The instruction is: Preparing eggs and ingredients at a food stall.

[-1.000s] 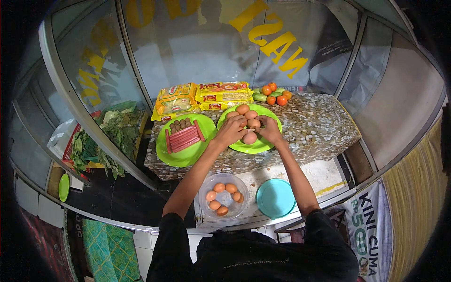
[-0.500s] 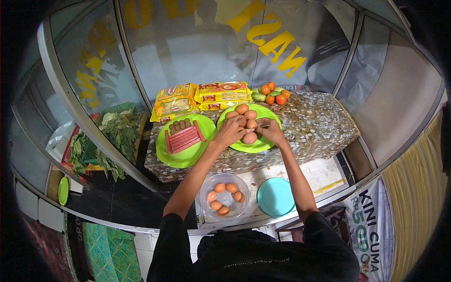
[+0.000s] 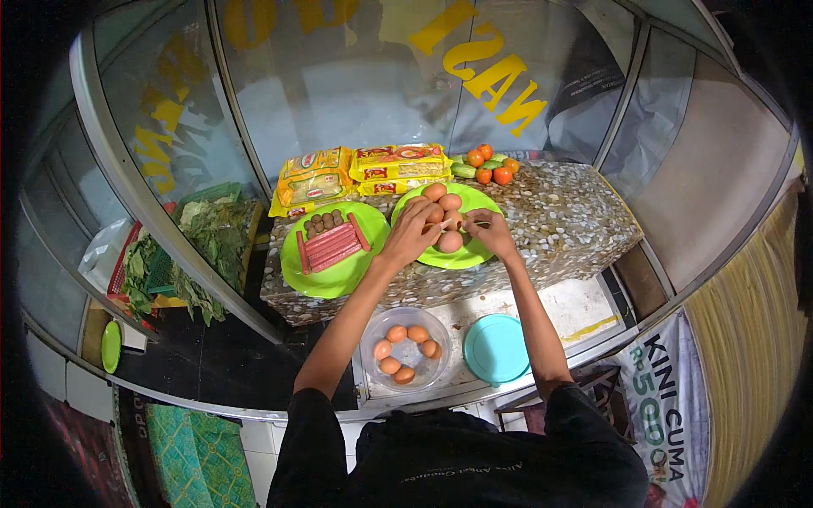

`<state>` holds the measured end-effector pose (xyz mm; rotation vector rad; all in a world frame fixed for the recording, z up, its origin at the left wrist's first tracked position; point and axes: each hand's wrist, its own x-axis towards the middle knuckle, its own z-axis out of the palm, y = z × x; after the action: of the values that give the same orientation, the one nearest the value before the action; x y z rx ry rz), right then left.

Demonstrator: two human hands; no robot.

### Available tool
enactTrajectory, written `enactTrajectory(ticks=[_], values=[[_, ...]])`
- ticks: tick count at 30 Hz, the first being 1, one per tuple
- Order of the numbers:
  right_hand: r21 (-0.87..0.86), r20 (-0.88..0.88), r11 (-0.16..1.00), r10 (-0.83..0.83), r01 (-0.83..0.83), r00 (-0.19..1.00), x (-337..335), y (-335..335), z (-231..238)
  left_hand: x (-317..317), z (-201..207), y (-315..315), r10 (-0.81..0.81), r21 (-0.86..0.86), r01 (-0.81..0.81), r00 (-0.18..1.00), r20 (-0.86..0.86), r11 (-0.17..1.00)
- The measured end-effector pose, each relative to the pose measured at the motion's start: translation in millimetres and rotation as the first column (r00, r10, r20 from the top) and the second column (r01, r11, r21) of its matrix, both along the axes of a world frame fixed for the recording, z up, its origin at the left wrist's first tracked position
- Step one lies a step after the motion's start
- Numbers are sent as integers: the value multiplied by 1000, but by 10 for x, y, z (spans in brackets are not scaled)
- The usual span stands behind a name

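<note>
I saw eggs [image 3: 450,242] clustered on a green plate [image 3: 483,202], likely against rolling; left hand [image 3: 412,234] and right hand [image 3: 492,233] alongside, fingers curled, grip I couldn't tell.

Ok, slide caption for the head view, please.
Left hand and right hand at eggs on a green plate, beside sausages on another plate; more eggs in a clear bowl.

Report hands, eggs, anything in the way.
Left hand at left of brown eggs, right hand at right. Eggs piled on lime-green plate. Hands partly hide eggs; grips unclear.
</note>
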<state>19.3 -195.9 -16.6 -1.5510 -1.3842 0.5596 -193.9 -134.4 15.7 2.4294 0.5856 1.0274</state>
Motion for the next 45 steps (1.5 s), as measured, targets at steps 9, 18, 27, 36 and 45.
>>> enactTrajectory(ticks=[9, 18, 27, 36, 45], values=[[106, 18, 994, -33, 31, 999, -139, -386, 242, -233, 118, -350, 86, -35, -82, 987, 139, 996], [-60, -65, 997, 43, -47, 997, -871, -1097, 318, -801, -21, -906, 13, -187, 10, 992, 125, 982], [-427, -25, 843, 351, -327, 936, -1601, -1463, -605, -1185, -913, -1171, -206, -561, 64, 959, -194, 825], [-738, 15, 553, 587, -387, 809, -1932, -1382, -1234, -1253, -1420, -1193, -430, -518, 92, 689, -584, 851], [-740, 67, 614, 474, -275, 878, -1893, -1324, -1194, -1329, -1644, -1133, -462, -554, 143, 738, -492, 820]])
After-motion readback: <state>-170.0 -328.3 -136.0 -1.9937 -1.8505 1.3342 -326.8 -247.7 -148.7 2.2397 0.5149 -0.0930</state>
